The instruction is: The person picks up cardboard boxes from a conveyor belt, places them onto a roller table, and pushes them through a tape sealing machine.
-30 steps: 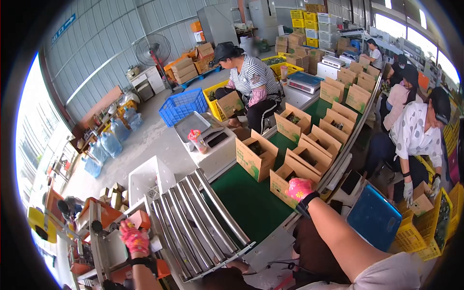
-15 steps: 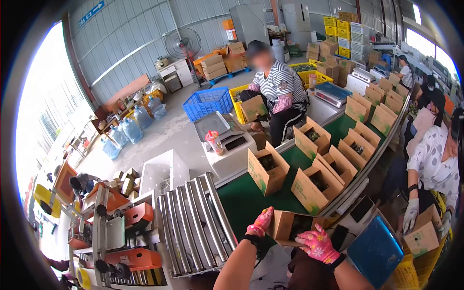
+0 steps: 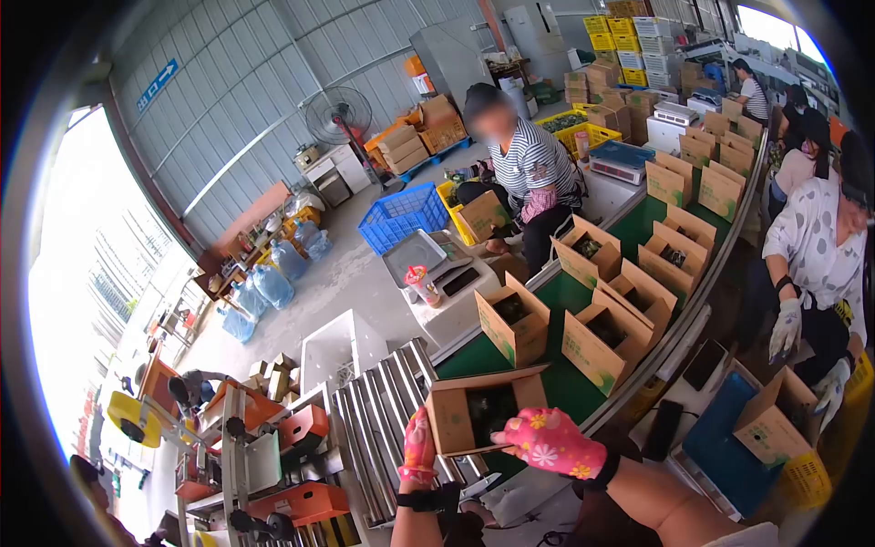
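A small open cardboard box (image 3: 452,421) is tilted toward me over the end of the green conveyor belt (image 3: 564,393), with dark contents showing inside. My left hand (image 3: 418,448), in a pink patterned glove, is closed on the box's left side. Gloved in pink with flowers, my right hand (image 3: 554,444) has its fingers curled at the lower right rim of the same box. Just beyond it on the belt stand open cardboard boxes (image 3: 513,321), with their flaps up and dark items in them. Metal rollers (image 3: 362,447) lie to the left of my left hand.
An orange-and-grey machine (image 3: 301,504) stands at lower left. Past the belt, a person in a striped top (image 3: 538,164) sits holding a box, near a blue crate (image 3: 402,217). A worker in a dotted top (image 3: 811,237) handles a box (image 3: 775,421) by a blue-topped scale (image 3: 729,447) at right.
The box in my hands has moved left and up, its opening now turned more toward me. At right, the worker's box has shifted left onto the blue-topped scale. My view has turned slightly.
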### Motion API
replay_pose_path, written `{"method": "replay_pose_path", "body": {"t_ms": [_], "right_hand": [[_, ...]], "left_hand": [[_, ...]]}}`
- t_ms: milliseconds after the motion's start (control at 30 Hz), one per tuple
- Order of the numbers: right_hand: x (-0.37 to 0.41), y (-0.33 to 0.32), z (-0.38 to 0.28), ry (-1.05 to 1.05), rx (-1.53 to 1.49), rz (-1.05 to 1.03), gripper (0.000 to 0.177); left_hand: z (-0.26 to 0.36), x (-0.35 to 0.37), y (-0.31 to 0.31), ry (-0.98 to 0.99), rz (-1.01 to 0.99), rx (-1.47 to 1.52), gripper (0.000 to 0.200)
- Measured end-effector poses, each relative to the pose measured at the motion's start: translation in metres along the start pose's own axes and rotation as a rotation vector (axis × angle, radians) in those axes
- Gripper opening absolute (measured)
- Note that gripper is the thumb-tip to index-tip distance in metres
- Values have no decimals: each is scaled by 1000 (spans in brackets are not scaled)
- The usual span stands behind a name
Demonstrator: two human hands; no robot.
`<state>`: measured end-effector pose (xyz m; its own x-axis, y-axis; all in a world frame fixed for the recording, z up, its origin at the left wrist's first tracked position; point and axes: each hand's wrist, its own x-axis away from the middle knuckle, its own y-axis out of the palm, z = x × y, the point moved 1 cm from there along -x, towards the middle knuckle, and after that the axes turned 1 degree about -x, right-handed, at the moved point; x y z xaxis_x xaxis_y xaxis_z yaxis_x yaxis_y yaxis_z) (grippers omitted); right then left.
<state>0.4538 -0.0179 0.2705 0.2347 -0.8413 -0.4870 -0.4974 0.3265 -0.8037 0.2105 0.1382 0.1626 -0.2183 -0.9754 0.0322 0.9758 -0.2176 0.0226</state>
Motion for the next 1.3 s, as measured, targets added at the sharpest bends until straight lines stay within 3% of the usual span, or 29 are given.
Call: {"method": "replay_pose_path", "body": {"t_ms": [33, 100, 167, 200, 233, 300, 333, 367, 433, 500, 533, 567, 633, 667, 700, 767, 833, 867, 933, 967, 1033, 1133, 1300], "right_hand": [[-15, 16, -10, -39, -12, 50, 19], [-38, 51, -29, -103, -188, 14, 21], [-62, 49, -60, -221, -41, -79, 25], [-70, 59, -72, -281, -59, -78, 28], [-74, 68, -86, -339, -83, -87, 32], [-101, 58, -102, -284, -40, -318, 41], [-113, 63, -101, -198, -181, -343, 50], [-128, 50, -110, -153, -98, -497, 52], [-149, 90, -99, -146, -152, -514, 48], [-148, 102, -95, -87, -279, -341, 44], [-149, 106, -100, -108, -189, -271, 49], [-147, 110, -104, -247, 0, -202, 66], [-142, 99, -109, -307, 35, 130, 83], [-143, 98, -110, -230, 81, 191, 87], [-144, 97, -110, -174, 155, 227, 74], [-145, 109, -101, -135, 76, 136, 55], [-137, 98, -113, -219, 56, 202, 31], [-133, 101, -113, -219, -1, 157, 29], [-121, 103, -115, -244, -68, 133, 27], [-115, 107, -111, -229, -102, 151, 32], [-108, 95, -103, -366, 88, -15, 52], [-97, 68, -106, -204, 241, -342, 84], [-106, 88, -103, -132, 213, -319, 87]], "left_hand": [[10, 18, -21, -43, -25, 145, 41], [-5, 54, -65, -102, 111, 228, 39], [-58, 66, -128, 59, 134, 319, 40], [-21, 71, -117, 98, 155, 312, 42], [14, 87, -107, -45, 228, 358, 42], [33, 86, -118, -113, 198, 50, 38], [39, 79, -114, -82, 76, 347, 37], [35, 74, -127, -127, 30, 336, 39], [22, 63, -145, -292, 43, 557, 39], [3, 54, -159, -285, 23, 660, 37], [21, 63, -149, -197, 106, 452, 39], [39, 69, -137, -156, 188, 518, 38], [34, 61, -139, 36, 233, 421, 33], [28, 54, -137, 149, 378, 338, 37], [25, 47, -133, 252, 525, 249, 42], [29, 49, -125, 251, 521, 356, 43], [65, 79, -102, 411, 663, -29, 38], [59, 77, -107, 325, 684, -128, 28], [63, 83, -103, 351, 741, -273, 15], [66, 84, -103, 335, 762, -360, 14], [68, 88, -103, 359, 727, -352, 15], [61, 92, -99, 333, 745, -295, 19], [57, 63, -110, 275, 686, -181, 23]]}}
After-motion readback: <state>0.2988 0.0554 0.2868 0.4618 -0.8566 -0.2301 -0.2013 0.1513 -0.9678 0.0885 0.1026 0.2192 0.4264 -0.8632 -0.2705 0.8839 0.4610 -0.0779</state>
